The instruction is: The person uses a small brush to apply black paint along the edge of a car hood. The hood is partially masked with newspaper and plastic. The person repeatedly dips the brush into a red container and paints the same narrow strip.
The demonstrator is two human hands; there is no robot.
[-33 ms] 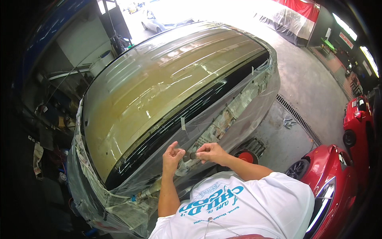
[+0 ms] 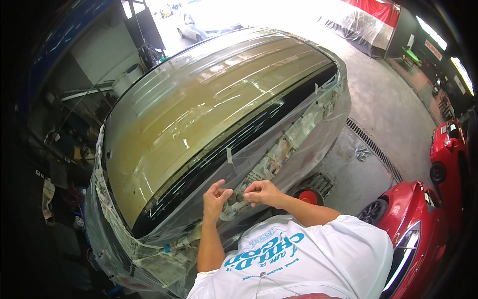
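Observation:
Between the thumb and fingers of my right hand (image 2: 264, 193) is a small dark round piece (image 2: 240, 197), too small to make out further. My left hand (image 2: 216, 198) is raised just left of it, thumb and fingers apart, with nothing seen in it. Both hands are in front of the side of a car whose dull gold-brown roof (image 2: 199, 117) is bare and partly glossy. Clear plastic sheet (image 2: 199, 192) and taped newspaper (image 2: 271, 162) cover the car's side below the dark window strip (image 2: 234, 142).
A red car (image 2: 413, 209) stands close on my right, with another red car (image 2: 445, 154) beyond it. A round red-and-black object (image 2: 309, 197) sits near my right elbow. A drain grate (image 2: 373, 147) crosses the floor beside a crumpled cloth (image 2: 362, 154).
The dark piece in my right fingers has tilted and shifted slightly left and down. My left hand has lowered a touch. Everything else looks the same.

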